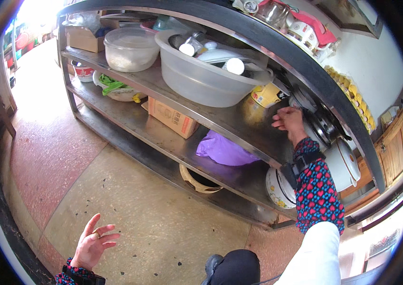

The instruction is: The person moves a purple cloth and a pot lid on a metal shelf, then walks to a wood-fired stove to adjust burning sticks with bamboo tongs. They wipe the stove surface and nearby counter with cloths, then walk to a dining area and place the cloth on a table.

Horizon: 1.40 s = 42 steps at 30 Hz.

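My right hand (289,120) reaches over the upper metal shelf (187,103), its fingers loosely bent and no object visible in them. Beside it stand a yellow can (265,95) and several dark pans and lids (319,124). To the left on that shelf sits a large translucent plastic basin (205,83), holding white-capped jars and a pale lid with a knob. My left hand (94,240) hangs above the speckled floor (151,221) with fingers spread, touching nothing.
A lidded plastic tub (132,50) stands left of the basin. Below are a bowl of green vegetables (116,87), a cardboard box (171,115), a purple plastic bag (224,148) and a floral enamel pot (278,187). The rack's dark top edge (258,32) overhangs; egg trays (353,96) lie above.
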Each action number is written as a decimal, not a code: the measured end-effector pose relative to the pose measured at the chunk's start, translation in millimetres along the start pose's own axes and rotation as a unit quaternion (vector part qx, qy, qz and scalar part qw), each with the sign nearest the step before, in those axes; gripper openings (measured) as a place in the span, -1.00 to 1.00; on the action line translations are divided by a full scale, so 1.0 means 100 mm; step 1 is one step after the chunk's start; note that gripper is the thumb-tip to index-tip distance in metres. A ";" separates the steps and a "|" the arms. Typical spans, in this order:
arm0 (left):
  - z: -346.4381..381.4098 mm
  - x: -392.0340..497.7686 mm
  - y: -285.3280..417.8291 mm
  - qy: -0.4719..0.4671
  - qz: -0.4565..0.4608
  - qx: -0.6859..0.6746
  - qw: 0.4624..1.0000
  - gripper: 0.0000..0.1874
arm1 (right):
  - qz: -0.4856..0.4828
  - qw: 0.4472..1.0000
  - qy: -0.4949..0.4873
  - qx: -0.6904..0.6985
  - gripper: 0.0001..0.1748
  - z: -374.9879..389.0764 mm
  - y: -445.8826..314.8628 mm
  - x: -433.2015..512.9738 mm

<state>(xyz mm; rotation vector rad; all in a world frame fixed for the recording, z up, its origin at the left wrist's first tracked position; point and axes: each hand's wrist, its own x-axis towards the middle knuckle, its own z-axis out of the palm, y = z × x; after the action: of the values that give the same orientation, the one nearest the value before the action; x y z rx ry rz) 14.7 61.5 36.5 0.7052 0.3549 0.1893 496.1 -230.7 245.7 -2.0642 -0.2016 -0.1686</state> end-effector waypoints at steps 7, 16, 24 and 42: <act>0.10 0.07 -0.08 0.015 -0.007 0.018 1.000 -0.37 | -0.182 0.931 0.025 -0.315 -0.43 -0.46 0.32 0.84; 0.25 0.16 -0.18 0.064 -0.019 0.021 0.998 -0.45 | -0.128 0.966 -0.050 -0.219 -0.44 -0.43 0.30 1.21; 0.33 0.35 -0.21 0.056 -0.019 0.036 0.998 -0.48 | -0.300 0.896 0.043 -0.325 -0.76 -0.25 0.35 1.26; 0.26 0.30 -0.18 0.061 -0.007 0.023 0.998 -0.51 | -0.278 0.934 0.012 -0.226 -0.73 0.00 0.25 0.98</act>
<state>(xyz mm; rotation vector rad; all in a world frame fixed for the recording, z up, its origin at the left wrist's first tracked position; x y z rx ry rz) 53.1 41.2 35.7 0.7374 0.4822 0.2124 597.3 -235.2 244.0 -2.4070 -0.7951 -0.6362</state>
